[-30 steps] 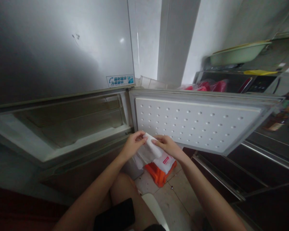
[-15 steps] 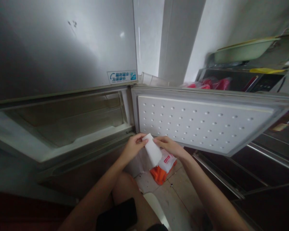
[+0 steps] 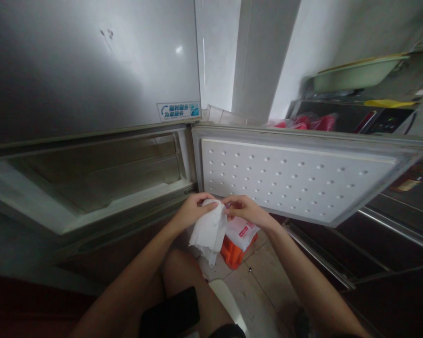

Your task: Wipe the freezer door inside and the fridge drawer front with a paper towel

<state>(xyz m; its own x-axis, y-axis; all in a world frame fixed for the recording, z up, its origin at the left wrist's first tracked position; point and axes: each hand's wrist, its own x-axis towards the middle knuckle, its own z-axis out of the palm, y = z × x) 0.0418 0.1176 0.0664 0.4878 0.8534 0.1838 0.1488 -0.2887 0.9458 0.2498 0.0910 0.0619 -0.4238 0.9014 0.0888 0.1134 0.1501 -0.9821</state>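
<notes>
A white tissue (image 3: 208,232), partly unfolded with a ragged lower edge, hangs between my hands. My left hand (image 3: 193,210) is closed on its upper left part, thumb laid over the front. With bent fingers, my right hand (image 3: 246,210) pinches the tissue's upper right edge. Both hands are in front of the lower corner of an open fridge door (image 3: 296,173). Below the right hand lies a white plastic bag (image 3: 240,231) with red print, on top of an orange plastic stool or crate (image 3: 232,253).
The open fridge compartment (image 3: 102,171) is at left, under a closed upper door (image 3: 91,61). A black phone (image 3: 171,312) rests on my thigh. At right are dark cabinets (image 3: 373,244), and a pale green basin (image 3: 359,75) stands on the counter. Tiled floor (image 3: 257,291) lies below.
The tissue has gone from a narrow folded strip to a wider, loosely opened sheet hanging further left. My right fingers have curled at its edge. The fridge door looks about the same.
</notes>
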